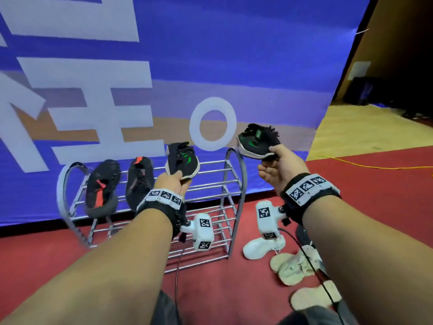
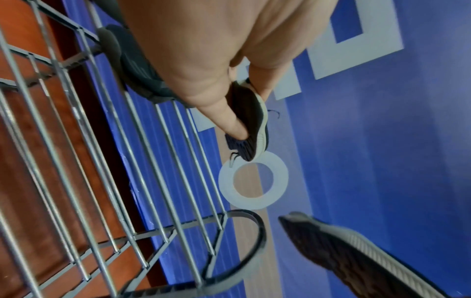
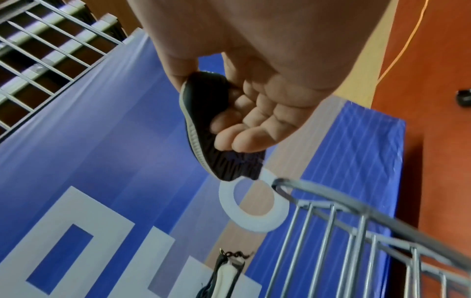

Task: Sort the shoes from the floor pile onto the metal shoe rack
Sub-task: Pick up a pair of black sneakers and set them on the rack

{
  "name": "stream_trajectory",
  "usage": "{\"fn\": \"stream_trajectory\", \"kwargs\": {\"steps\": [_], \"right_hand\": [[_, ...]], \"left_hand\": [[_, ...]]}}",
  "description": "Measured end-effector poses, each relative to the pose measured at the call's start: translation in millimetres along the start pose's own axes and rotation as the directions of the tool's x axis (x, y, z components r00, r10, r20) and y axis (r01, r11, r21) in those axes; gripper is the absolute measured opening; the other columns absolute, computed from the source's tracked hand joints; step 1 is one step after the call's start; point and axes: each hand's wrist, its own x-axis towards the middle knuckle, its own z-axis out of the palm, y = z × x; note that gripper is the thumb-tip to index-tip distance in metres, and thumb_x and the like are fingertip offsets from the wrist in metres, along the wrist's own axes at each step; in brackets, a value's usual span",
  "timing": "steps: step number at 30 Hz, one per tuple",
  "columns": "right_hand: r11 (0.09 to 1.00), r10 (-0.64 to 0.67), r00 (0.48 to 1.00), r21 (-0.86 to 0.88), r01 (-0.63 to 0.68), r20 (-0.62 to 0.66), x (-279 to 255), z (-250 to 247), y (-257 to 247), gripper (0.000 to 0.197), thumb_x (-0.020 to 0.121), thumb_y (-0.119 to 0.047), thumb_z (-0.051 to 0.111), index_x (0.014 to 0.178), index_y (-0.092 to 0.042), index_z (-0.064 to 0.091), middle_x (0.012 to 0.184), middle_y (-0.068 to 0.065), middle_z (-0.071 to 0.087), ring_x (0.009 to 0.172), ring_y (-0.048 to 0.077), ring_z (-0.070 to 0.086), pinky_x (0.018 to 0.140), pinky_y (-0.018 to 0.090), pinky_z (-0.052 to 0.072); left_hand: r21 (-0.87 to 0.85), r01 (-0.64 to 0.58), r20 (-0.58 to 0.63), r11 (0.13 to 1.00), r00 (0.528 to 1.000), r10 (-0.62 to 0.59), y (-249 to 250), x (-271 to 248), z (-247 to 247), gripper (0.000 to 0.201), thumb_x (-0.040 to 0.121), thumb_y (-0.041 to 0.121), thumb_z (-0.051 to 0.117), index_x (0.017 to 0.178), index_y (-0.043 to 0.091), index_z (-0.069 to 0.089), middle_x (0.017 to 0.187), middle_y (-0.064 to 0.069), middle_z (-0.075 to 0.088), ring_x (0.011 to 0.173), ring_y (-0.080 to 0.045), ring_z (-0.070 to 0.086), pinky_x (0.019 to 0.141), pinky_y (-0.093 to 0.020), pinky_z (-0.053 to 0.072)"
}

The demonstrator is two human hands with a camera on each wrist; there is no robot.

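Left hand (image 1: 172, 184) gripping green-striped shoe (image 1: 182, 161), above rack (image 1: 212, 181)

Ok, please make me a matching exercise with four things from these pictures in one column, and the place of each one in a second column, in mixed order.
Column one:
1. black and red shoes
2. black shoe with green mark, left one
3. black shoe with green mark, right one
4. white shoe

Column two:
A. on the red floor beside the metal shoe rack
B. held by the right hand
C. resting on the rack's top shelf
D. held by the left hand above the top shelf

Pairs: 1-C, 2-D, 3-B, 4-A
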Motion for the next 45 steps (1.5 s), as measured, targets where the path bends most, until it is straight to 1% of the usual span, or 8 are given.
{"fn": "stream_trajectory", "kwargs": {"steps": [3,7,10,15,23,27,32,45], "right_hand": [[0.996,0.053,0.997,0.064,-0.057,0.062,25,32,33,0.018,0.098,-0.022,0.057,0.086,-0.008,0.060,0.062,0.006,0.061,0.060,0.022,0.064,0.058,0.029,0.052],[0.969,0.243,0.965,-0.078,-0.235,0.104,61,55,96,0.019,0.097,-0.019,0.060,0.107,-0.003,0.063,0.070,0.008,0.067,0.055,0.020,0.070,0.050,0.027,0.054],[0.884,0.406,0.913,-0.266,-0.384,0.031,79,54,151,0.027,0.097,-0.018,0.062,0.119,-0.002,0.063,0.067,0.010,0.071,0.049,0.019,0.068,0.044,0.026,0.053],[0.872,0.429,0.903,-0.262,-0.413,0.002,90,53,184,0.036,0.098,-0.018,0.063,0.128,0.002,0.061,0.068,0.011,0.070,0.044,0.017,0.067,0.042,0.025,0.053],[0.876,0.425,0.905,-0.263,-0.404,0.023,66,46,139,0.033,0.098,-0.023,0.063,0.124,-0.005,0.053,0.103,0.013,0.069,0.071,0.028,0.072,0.056,0.036,0.058],[0.902,0.331,0.944,-0.299,-0.310,0.019,43,22,102,0.022,0.099,-0.018,0.060,0.118,-0.007,0.061,0.091,0.010,0.070,0.058,0.026,0.073,0.055,0.034,0.058],[0.936,0.204,0.979,-0.294,-0.194,0.003,9,-20,45,0.026,0.100,-0.021,0.058,0.123,-0.011,0.064,0.100,0.010,0.070,0.075,0.030,0.075,0.056,0.035,0.058],[0.978,0.037,0.992,-0.198,-0.060,-0.120,-70,-134,-47,0.023,0.097,-0.022,0.061,0.119,-0.014,0.061,0.103,0.010,0.066,0.067,0.027,0.069,0.047,0.027,0.051]], "left_hand": [[-0.008,0.094,0.040,0.996,0.995,-0.094,-14,18,-15,0.029,0.100,0.006,0.059,0.129,0.000,0.058,0.121,-0.014,0.068,0.078,-0.017,0.074,0.057,-0.021,0.058],[0.260,0.286,-0.023,0.922,0.957,-0.290,-37,41,-46,0.027,0.096,0.008,0.064,0.122,-0.001,0.062,0.117,-0.016,0.066,0.107,-0.034,0.068,0.071,-0.030,0.061],[0.273,0.337,-0.098,0.901,0.942,-0.322,-44,53,-58,0.030,0.097,0.002,0.058,0.126,-0.005,0.053,0.096,-0.026,0.067,0.083,-0.038,0.070,0.077,-0.049,0.060],[0.428,0.324,-0.093,0.843,0.944,-0.316,-40,47,-62,0.010,0.098,0.009,0.061,0.099,0.017,0.056,0.107,-0.020,0.064,0.097,-0.033,0.068,0.082,-0.049,0.060],[0.542,0.292,-0.118,0.788,0.955,-0.273,-17,20,-51,0.016,0.097,0.017,0.064,0.105,0.004,0.061,0.097,-0.014,0.070,0.084,-0.034,0.073,0.070,-0.042,0.062],[0.585,0.215,-0.051,0.782,0.972,-0.230,6,-11,-32,0.023,0.096,0.022,0.066,0.109,0.004,0.061,0.099,-0.011,0.067,0.081,-0.031,0.069,0.069,-0.040,0.062],[0.598,0.110,0.080,0.794,0.977,-0.196,34,-61,17,0.016,0.094,0.025,0.067,0.103,0.011,0.065,0.106,-0.010,0.066,0.089,-0.030,0.070,0.084,-0.046,0.061],[0.633,-0.153,0.344,0.759,0.934,-0.099,42,-175,121,0.022,0.097,0.025,0.062,0.115,0.012,0.063,0.100,-0.008,0.061,0.077,-0.026,0.064,0.069,-0.039,0.058]]}}
